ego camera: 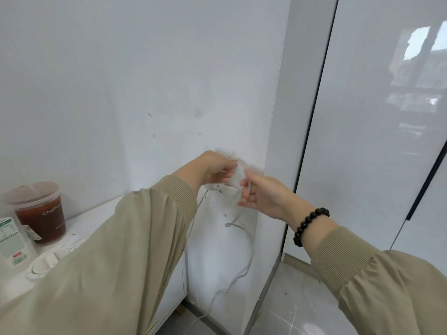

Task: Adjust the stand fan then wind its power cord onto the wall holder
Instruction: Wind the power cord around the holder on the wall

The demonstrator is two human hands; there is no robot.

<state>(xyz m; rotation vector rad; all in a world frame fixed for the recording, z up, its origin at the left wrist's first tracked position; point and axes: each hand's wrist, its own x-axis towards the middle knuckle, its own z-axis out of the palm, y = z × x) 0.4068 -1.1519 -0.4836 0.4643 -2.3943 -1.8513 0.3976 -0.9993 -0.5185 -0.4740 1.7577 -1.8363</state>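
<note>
A thin pale power cord (pixel 249 250) hangs down the white wall and trails to the floor. Its upper end loops at a small white wall holder (pixel 228 191), mostly hidden behind my hands. My left hand (pixel 216 169) pinches the cord at the top of the holder. Just right of it, my right hand (pixel 262 195) grips the cord where it drops away, fingers curled around the strand. The stand fan is out of view.
A white cabinet (pixel 174 286) stands at the left, bearing a lidded cup of brown drink (pixel 40 211), a carton (pixel 11 243) and a white power strip (pixel 52 258). Glossy white wardrobe doors (pixel 377 141) fill the right. Grey tiled floor (pixel 297 308) lies below.
</note>
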